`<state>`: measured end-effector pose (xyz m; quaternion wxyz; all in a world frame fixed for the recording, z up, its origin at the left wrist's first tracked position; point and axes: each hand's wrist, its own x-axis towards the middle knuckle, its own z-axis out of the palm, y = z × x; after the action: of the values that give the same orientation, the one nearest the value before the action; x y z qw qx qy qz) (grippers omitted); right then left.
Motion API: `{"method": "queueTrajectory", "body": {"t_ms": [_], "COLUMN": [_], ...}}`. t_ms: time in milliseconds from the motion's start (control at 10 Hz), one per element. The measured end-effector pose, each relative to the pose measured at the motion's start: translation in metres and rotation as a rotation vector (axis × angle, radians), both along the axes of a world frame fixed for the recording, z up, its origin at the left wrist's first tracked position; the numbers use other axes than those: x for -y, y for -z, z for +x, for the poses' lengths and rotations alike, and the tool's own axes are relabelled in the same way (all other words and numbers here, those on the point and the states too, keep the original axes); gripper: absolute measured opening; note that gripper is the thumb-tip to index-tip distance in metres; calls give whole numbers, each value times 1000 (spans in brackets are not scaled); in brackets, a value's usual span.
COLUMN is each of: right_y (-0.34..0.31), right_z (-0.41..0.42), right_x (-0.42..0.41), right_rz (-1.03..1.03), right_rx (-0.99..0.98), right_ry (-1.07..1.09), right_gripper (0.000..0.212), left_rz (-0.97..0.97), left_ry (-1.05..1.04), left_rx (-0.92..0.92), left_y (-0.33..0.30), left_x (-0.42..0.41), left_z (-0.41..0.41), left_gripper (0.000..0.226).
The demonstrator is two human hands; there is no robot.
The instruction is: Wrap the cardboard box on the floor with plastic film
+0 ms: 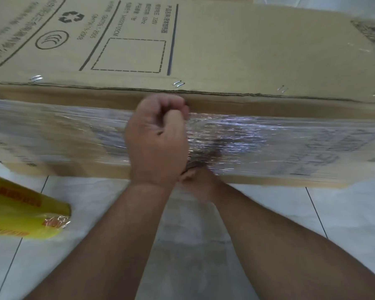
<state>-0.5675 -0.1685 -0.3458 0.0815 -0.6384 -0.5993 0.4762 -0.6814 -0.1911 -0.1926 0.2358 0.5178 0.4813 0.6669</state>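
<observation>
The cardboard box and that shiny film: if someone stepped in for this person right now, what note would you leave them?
Left hand: fingers curled, gripping the plastic film against the front of the cardboard box.
Right hand: mostly hidden behind the left wrist, low against the box; its grip cannot be told.
Done: a band of film already runs along the box's front side.
Left: the printed top face is bare, so wrapping is unfinished.
A yellow package lies on the tiled floor to the left.
</observation>
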Motion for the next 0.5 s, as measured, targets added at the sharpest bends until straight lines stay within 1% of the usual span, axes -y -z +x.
{"method": "queueTrajectory", "body": {"t_ms": [100,200,300,400,500], "right_y": [7,-37,-34,-8,30], "right_z": [12,20,23,13,4], "right_x": [12,37,23,9,-5], "right_rz": [86,163,288,193,7], "right_rx": [108,107,104,-33,-137], "right_ry": [-5,-60,-19,112,218], "right_gripper": [31,31,13,48,54], "left_rz": [-43,-402,-522,-507,-470], "left_ry": [64,389,418,365,314], "left_rx": [-90,-315,-399,-423,-330], "left_y": [30,60,53,35,22], "left_x": [26,27,-5,-19,-14], "left_z": [-3,8,11,7,0], "left_gripper": [19,24,17,16,18]}}
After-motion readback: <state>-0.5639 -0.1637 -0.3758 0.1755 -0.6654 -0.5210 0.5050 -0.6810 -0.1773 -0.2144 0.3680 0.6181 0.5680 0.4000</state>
